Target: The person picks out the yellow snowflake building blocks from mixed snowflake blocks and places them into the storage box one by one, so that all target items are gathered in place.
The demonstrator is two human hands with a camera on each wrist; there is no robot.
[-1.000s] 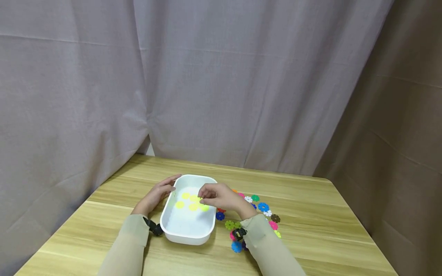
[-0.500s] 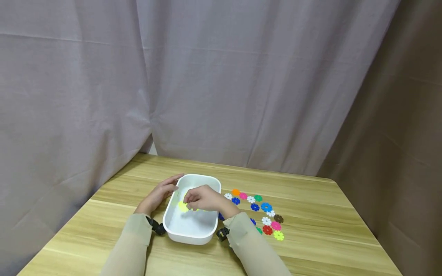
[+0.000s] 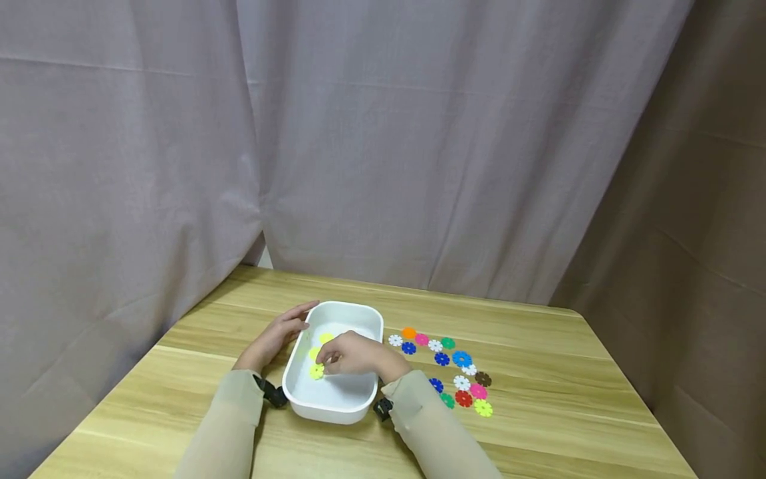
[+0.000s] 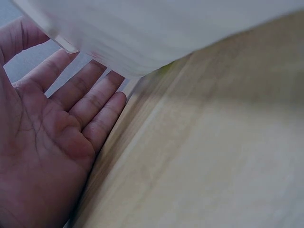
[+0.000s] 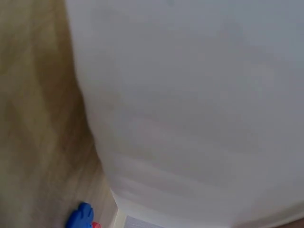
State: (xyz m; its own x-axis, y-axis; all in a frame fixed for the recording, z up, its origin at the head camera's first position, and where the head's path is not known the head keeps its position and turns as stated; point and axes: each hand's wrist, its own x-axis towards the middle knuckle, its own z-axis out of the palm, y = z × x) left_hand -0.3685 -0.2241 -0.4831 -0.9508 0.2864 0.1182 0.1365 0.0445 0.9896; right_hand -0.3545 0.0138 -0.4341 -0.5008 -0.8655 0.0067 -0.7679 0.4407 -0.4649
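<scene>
A white plastic tub [image 3: 332,414] stands on the table in the head view, with yellow snowflake discs [image 3: 326,337] inside it. My left hand [image 3: 278,336] lies along the tub's left side, its fingers extended at the wall near the rim; the left wrist view shows the palm [image 4: 35,142] turned toward the tub. Inside the tub is my right hand [image 3: 359,352], fingers bent and pinching the edge of a yellow snowflake disc [image 3: 316,372] low over the floor. Some discs are hidden under this hand. In the right wrist view the tub's outer wall [image 5: 180,118] blocks sight of the fingers.
Several snowflake discs in mixed colours lie flat to the tub's right, among them an orange one [image 3: 409,332], a red one [image 3: 463,398] and a brown one [image 3: 483,378]. Grey curtains [image 3: 407,166] hang behind the wooden table [image 3: 538,372].
My right hand has moved left and lower inside the tub, uncovering more of the coloured discs on the table. My left hand keeps its place on the tub's side.
</scene>
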